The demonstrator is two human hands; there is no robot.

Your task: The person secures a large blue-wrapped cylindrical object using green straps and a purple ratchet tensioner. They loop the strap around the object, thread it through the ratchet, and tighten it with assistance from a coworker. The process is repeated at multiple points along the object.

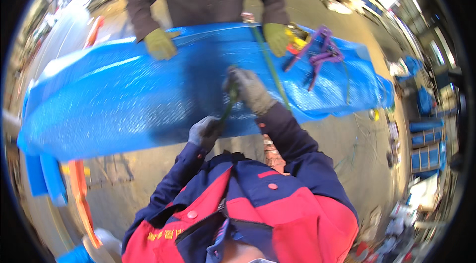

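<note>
Apparently the left hand [204, 132] and right hand [251, 90] hold green strap [228, 108].

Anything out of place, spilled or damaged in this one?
Nothing looks spilled or plainly damaged. Slightly untidy: thin loose strands lie scattered on the floor at right, like stray offcuts, apart from the green strap being handled over the blue-wrapped bundle. Blur hides finer flaws.

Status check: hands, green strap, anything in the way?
Left hand and right hand both gripping green strap. Strap over blue wrap. Purple tool on wrap, right side, apart from hands. Co-worker's gloved hands at far side.
</note>
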